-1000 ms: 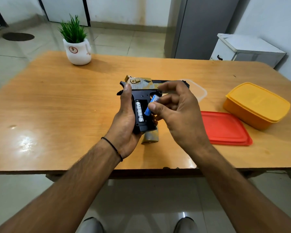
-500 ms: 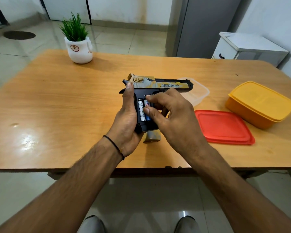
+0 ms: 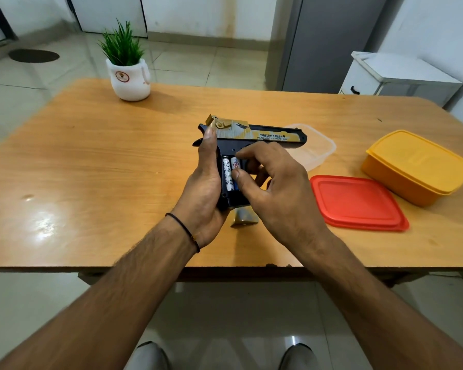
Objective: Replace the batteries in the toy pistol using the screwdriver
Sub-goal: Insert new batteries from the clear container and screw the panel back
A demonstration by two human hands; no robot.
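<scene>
A black and gold toy pistol (image 3: 262,133) is held above the wooden table (image 3: 91,169), barrel pointing right. My left hand (image 3: 202,190) grips its handle from the left, thumb up along the back. The battery compartment in the handle is uncovered and holds a white battery (image 3: 227,173) and a blue battery (image 3: 235,166) side by side. My right hand (image 3: 273,193) pinches the blue battery between forefinger and thumb, pressing it in its slot. A gold and grey cover piece (image 3: 243,218) lies on the table under my hands. No screwdriver is in view.
A clear plastic container (image 3: 318,150) sits behind the pistol. A red lid (image 3: 358,202) lies to the right, with a closed yellow box (image 3: 417,166) beyond it. A white pot with a green plant (image 3: 127,76) stands at the far left. The table's near edge (image 3: 145,268) runs below my wrists.
One second ago my right hand held the blue battery above the handle. It has since lowered it into the slot beside the white battery. My left hand has kept its grip.
</scene>
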